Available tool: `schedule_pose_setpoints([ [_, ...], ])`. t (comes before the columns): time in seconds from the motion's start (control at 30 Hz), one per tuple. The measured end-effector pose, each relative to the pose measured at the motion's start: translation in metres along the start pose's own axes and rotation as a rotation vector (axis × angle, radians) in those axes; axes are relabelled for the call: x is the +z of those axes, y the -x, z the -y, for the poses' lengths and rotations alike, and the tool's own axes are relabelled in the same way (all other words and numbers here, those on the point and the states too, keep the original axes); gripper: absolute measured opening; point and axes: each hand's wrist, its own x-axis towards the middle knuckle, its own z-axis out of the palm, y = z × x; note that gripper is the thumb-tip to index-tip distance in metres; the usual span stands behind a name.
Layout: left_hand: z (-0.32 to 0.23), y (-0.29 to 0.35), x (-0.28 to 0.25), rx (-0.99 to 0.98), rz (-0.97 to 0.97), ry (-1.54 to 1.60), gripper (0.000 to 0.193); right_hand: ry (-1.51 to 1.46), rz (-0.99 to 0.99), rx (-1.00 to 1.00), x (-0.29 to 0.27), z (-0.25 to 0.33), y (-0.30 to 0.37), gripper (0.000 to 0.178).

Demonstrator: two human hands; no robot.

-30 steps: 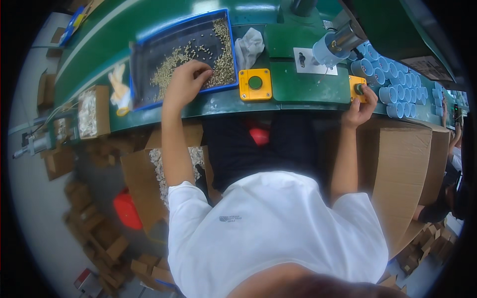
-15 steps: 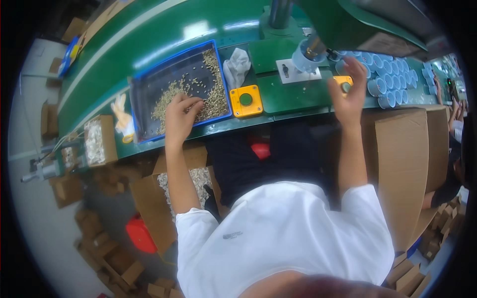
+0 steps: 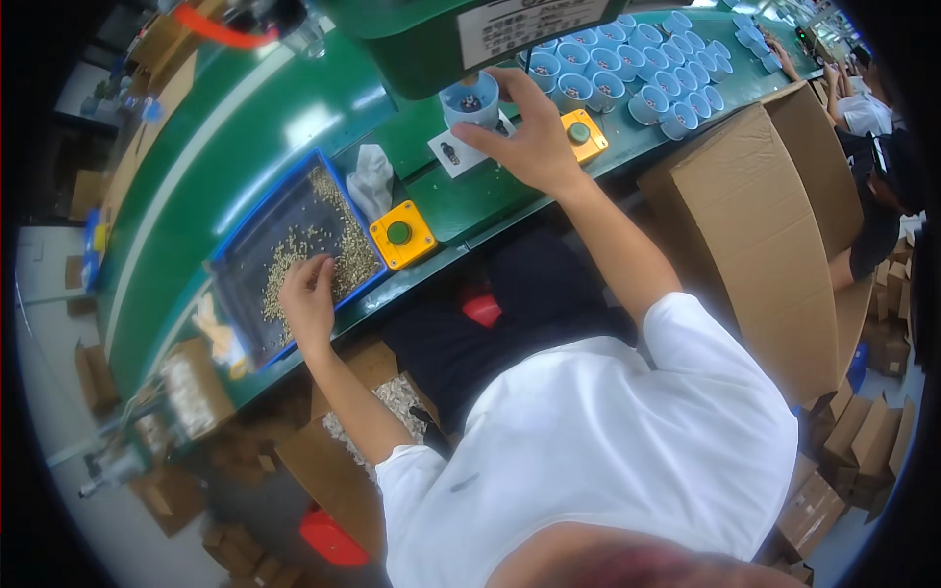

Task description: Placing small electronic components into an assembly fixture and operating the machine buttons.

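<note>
My left hand (image 3: 312, 296) is over the near part of a dark blue-rimmed tray (image 3: 240, 284), its thumb and fingertips drawn together among small brass-coloured parts (image 3: 355, 257). Whether a part is between those fingertips is too small to tell. My right hand (image 3: 534, 137) grips a light blue cup (image 3: 469, 116), thumb and fingers on its side, below the head of a green machine (image 3: 412, 49). Small pieces show inside this cup. Under it lies a white plate (image 3: 453, 157) with dark fittings on the green base.
Two yellow boxes with green buttons, a left one (image 3: 403, 235) and a right one (image 3: 585, 137), sit along the table edge. Several blue cups (image 3: 649, 103) stand at the far right. A white glove (image 3: 371, 181) lies by the tray. A large cardboard box (image 3: 750, 230) stands on my right.
My right hand has gone from open in the air beside the machine to gripping the cup. My left hand stays at the tray. The whole view has turned and shifted.
</note>
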Motion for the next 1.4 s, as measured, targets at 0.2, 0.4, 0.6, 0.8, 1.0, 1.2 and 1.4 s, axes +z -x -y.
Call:
schedule_pose_setpoints([
  [0.2, 0.001, -0.003, 0.000, 0.008, 0.017, -0.025, 0.012, -0.161, -0.104, -0.118, -0.026, -0.010, -0.002, 0.071],
  [0.4, 0.000, 0.004, -0.003, -0.014, -0.009, -0.039, 0.014, 0.017, -0.580, -0.478, -0.073, -0.045, -0.046, 0.047],
  [0.6, 0.009, -0.002, 0.006, -0.047, -0.050, -0.007, 0.012, -0.047, -0.592, -0.181, -0.091, -0.172, -0.164, 0.037],
  [0.8, 0.014, 0.003, 0.006, -0.078, -0.055, 0.005, 0.013, 0.106, -0.663, -0.301, -0.021, -0.177, -0.192, 0.035],
  [1.0, 0.004, 0.010, -0.003, -0.080, -0.061, -0.053, 0.013, 0.316, -0.696, -0.363, -0.110, -0.289, -0.165, 0.033],
  [1.2, 0.002, -0.015, 0.018, -0.001, -0.032, -0.004, 0.015, 0.614, -0.779, -0.438, -0.185, -0.367, -0.192, 0.032],
  [1.4, 0.015, 0.015, -0.002, -0.109, -0.077, 0.017, 0.015, -0.365, -0.435, -0.074, -0.109, -0.130, -0.067, 0.027],
])
